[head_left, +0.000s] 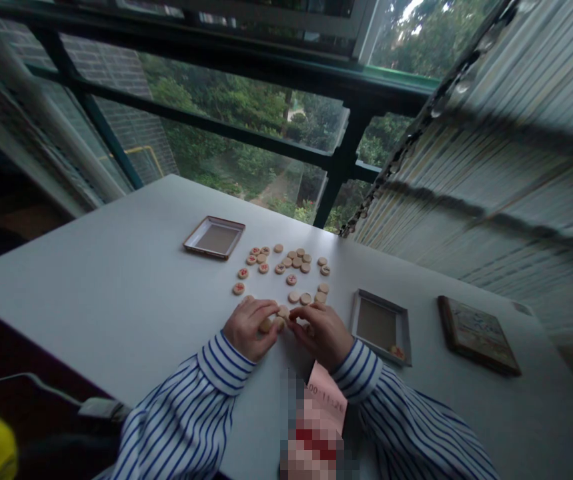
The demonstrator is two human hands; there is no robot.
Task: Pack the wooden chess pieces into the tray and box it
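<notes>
Round wooden Chinese chess pieces (pixel 297 263) lie scattered over the white table in front of my hands. Several on the left carry red characters, such as the piece (pixel 239 289); many others show plain faces. My left hand (pixel 252 328) rests low on the table, its fingers curled round a pale piece (pixel 265 325). Close to its right, my right hand (pixel 323 331) pinches a piece between thumb and index finger, mostly covered by the fingertips. Between the two hands more pieces (pixel 282 312) sit near the fingertips.
A shallow tray (pixel 206 252) stands at the back left. Right of my right hand is another tray (pixel 360 313) with a small yellow-red item (pixel 396 352) in its corner. Farther right lies a dark patterned flat box (pixel 479 333). A pink screen (pixel 327 393) is below my hands.
</notes>
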